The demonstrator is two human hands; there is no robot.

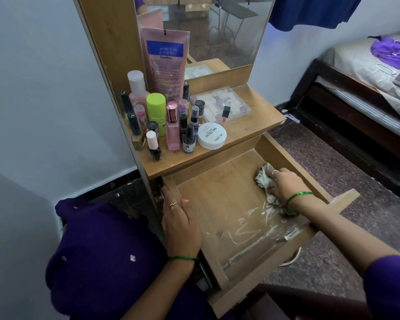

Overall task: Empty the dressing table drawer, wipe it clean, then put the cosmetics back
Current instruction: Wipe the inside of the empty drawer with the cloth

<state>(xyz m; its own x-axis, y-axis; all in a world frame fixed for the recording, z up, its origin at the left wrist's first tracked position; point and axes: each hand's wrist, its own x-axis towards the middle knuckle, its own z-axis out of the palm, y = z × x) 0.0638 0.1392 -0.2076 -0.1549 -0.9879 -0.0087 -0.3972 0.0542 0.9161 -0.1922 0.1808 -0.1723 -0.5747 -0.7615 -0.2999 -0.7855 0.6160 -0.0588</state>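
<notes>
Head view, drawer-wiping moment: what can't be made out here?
- Cloth: the part under the right hand is hidden, so its grip can't be judged fully.
- Drawer floor beneath the right forearm: covered.
- Small bottle labels behind the nail polish jar: too small to read.
- Left hand fingertips: hidden over the drawer's side wall.

I read "Vaseline" on the tall pink tube (pixel 165 63) leaning at the far left, and "zudio NAIL POLISH" on the round white tub's lid (pixel 212 135) nearer me.
</notes>
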